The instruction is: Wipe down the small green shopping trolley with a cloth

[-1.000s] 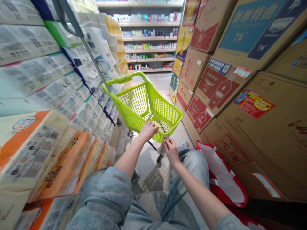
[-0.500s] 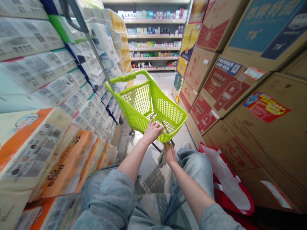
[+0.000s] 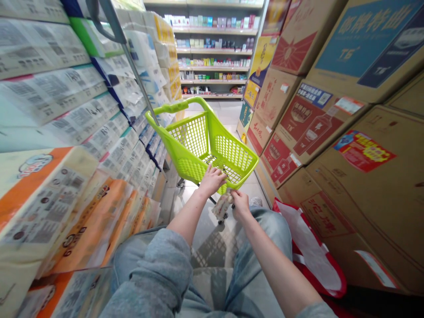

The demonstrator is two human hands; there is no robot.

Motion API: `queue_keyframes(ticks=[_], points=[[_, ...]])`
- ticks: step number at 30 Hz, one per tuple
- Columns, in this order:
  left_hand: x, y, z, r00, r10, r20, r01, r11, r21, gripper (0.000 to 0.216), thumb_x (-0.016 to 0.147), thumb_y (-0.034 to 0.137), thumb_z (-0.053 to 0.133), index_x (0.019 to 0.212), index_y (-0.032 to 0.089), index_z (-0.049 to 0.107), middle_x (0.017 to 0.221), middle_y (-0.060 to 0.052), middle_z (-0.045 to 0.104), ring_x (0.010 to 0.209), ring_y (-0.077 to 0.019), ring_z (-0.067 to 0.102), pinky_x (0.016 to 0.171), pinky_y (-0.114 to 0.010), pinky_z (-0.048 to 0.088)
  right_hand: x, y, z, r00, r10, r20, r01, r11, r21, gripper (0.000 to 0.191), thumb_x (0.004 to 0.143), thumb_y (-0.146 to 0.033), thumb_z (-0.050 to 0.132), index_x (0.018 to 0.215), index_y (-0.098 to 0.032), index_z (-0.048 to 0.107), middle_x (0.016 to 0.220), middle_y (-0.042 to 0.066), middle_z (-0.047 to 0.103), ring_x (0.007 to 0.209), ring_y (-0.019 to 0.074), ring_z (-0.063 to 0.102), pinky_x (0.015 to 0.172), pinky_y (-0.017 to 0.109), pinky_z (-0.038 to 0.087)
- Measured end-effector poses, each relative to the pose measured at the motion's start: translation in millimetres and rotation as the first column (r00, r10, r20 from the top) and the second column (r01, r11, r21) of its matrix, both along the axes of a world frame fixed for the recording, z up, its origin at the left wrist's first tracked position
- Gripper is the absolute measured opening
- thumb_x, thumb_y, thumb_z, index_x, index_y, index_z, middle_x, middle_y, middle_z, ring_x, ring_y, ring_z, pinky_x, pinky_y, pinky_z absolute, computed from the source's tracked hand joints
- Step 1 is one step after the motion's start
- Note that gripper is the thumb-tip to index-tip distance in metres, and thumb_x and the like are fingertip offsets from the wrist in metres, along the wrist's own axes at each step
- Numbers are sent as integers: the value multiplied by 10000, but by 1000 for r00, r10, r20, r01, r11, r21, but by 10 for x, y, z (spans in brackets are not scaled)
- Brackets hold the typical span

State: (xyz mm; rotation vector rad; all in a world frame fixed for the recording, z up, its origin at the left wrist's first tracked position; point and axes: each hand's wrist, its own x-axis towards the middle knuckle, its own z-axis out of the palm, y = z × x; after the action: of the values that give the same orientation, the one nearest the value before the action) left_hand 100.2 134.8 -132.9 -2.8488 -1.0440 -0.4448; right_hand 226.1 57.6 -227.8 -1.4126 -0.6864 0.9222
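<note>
The lime-green shopping cart [image 3: 232,150] stands in front of me, its perforated basket holding nothing that I can see. My left hand [image 3: 213,180] is on the basket's near rim, fingers bent over the edge. Below that rim, my right hand [image 3: 240,204] pinches the top of a crumpled greyish cloth [image 3: 222,206], which hangs down outside the basket near the cart's front wheel. The cart's handle [image 3: 175,107] is at the far side.
Packs of tissue paper [image 3: 89,212] are stacked along the left. Cardboard cartons [image 3: 357,185] line the right, with a red-and-white bag [image 3: 311,247] beside my knee. Shelves of small goods [image 3: 215,51] close off the far end. A grey pole [image 3: 137,79] rises behind the cart.
My right hand has risen slightly, and the cloth now hangs more spread out to its left. My left hand stays on the rim; the cart has not moved.
</note>
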Motion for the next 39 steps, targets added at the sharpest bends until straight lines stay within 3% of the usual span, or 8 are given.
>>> queue_keyframes(ticks=[6,11,14,17,20,23,33,39], points=[[-9,1,14,1000,6,-17,-6,1000,-19,220,878,374,514,1018,254,632,968,-31,596,1031,-208,482,1095,-503,199,43,-221,273,978,7,-211,5,998,56,381,622,-426,656,857,-128,688,786,66,708,677,174,622,618,284,486],[-23,0,14,1000,-6,-10,6,1000,-11,217,866,381,532,1009,253,635,950,-28,598,1018,-211,489,1087,-508,217,226,-315,534,971,-165,172,135,975,175,440,778,-428,548,1065,-114,661,1071,133,665,985,238,605,852,373,475],[-19,-2,7,1000,-3,2,3,1000,12,207,867,380,532,982,243,638,937,-33,600,1010,-208,491,1083,-505,224,248,-246,650,840,-153,520,24,969,245,447,848,-381,474,1173,-110,616,1131,158,610,1062,242,556,933,395,436],[-24,-3,0,1000,-2,8,2,1000,30,209,876,376,516,973,237,639,934,-36,603,1007,-205,493,1083,-495,228,184,-164,657,620,-37,784,-184,964,192,408,883,-313,431,1228,-166,590,1112,147,592,1028,244,526,918,414,441],[-56,-8,-1,1000,-12,12,12,1000,28,199,870,368,528,978,242,638,928,-28,606,1005,-203,496,1087,-489,225,152,-138,629,398,-7,917,-255,960,118,365,906,-269,406,1204,-224,613,1113,131,596,1008,254,484,899,421,436],[-100,-26,9,999,-24,21,24,1000,18,196,860,364,547,984,244,639,929,-25,607,1013,-204,495,1091,-485,216,228,-144,629,286,-21,958,-236,967,91,341,924,-276,393,1156,-233,640,1070,116,610,987,252,465,888,410,420],[-141,-108,52,999,-40,26,41,999,-23,205,867,377,534,992,252,637,948,-25,606,1003,-200,487,1097,-494,200,862,215,653,214,-94,972,-34,994,103,234,881,-218,452,913,-210,684,1006,111,568,981,246,438,820,363,380],[-103,-103,30,1000,-23,7,23,999,-22,199,855,372,556,989,250,636,944,-28,600,1015,-197,485,1098,-483,205,925,252,577,211,-43,977,-109,992,67,278,851,-137,434,1051,-143,627,1176,153,587,1133,283,434,953,438,333]])
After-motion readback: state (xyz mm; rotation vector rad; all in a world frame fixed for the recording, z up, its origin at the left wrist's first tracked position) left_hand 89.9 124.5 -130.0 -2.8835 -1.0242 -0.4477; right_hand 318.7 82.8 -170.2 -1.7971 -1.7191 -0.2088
